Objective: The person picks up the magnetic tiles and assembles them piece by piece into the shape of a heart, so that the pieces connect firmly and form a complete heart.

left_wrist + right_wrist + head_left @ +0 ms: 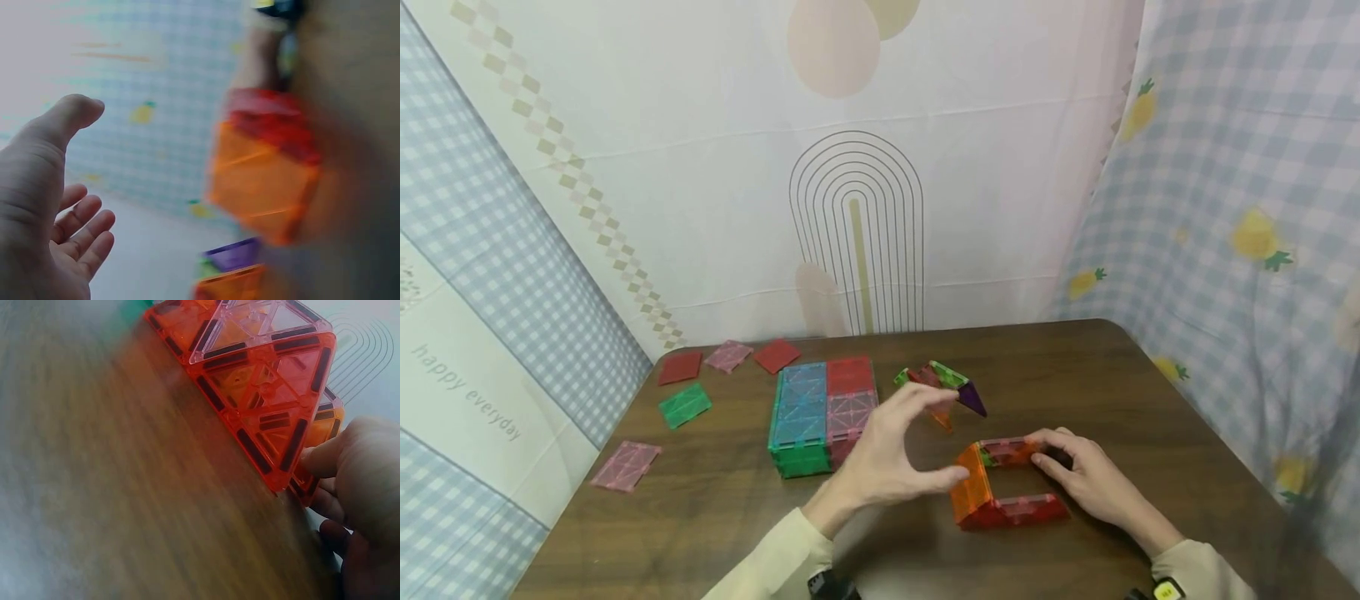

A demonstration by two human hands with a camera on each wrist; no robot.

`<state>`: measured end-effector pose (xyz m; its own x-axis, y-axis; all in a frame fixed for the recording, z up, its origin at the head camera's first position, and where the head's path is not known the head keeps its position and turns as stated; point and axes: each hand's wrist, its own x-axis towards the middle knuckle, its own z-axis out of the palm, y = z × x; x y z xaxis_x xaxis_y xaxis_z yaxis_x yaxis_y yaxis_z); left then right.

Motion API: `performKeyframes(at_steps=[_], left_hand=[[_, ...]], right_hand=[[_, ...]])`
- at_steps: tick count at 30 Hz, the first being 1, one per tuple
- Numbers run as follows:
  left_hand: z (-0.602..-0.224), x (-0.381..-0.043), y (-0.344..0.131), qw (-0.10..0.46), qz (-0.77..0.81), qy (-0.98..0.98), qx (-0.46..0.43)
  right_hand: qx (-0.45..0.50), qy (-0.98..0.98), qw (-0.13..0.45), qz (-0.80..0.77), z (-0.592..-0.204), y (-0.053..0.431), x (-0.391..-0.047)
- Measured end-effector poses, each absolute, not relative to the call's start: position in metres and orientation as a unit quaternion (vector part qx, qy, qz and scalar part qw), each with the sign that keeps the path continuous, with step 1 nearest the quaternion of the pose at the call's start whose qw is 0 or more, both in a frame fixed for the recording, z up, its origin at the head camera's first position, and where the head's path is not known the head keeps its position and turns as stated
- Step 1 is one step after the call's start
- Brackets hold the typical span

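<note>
On the near right of the bench (1120,408), the tile frame (1030,510) seems midway through assembly, the right hand (1093,481) pinching its far red wall (1009,452), the left hand (886,450) holding its fingers spread, and the next move likely calls for steadying the orange end (973,490).

Built as a frame (974,490) of see-through tiles, orange at the left end, red and pink along both long sides. Stands on the table (1075,375), open toward the right, held at the far side's right end.
</note>
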<state>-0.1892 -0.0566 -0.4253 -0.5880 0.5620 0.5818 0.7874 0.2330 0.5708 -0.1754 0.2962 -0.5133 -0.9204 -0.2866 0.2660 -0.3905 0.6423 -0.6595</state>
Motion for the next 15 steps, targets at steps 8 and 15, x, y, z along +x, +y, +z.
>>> performKeyframes(at_steps=[8, 15], left_hand=[[-0.375, -0.202, -0.108, 0.242, -0.449, -0.767, -0.389], [-0.36, -0.208, -0.169, 0.311, -0.458, -0.773, -0.311]], right_hand=[[0.187, -0.906, 0.074, 0.373, -0.513, 0.3, -0.176], [0.182, -0.903, 0.053, 0.386, -0.514, 0.297, -0.176]])
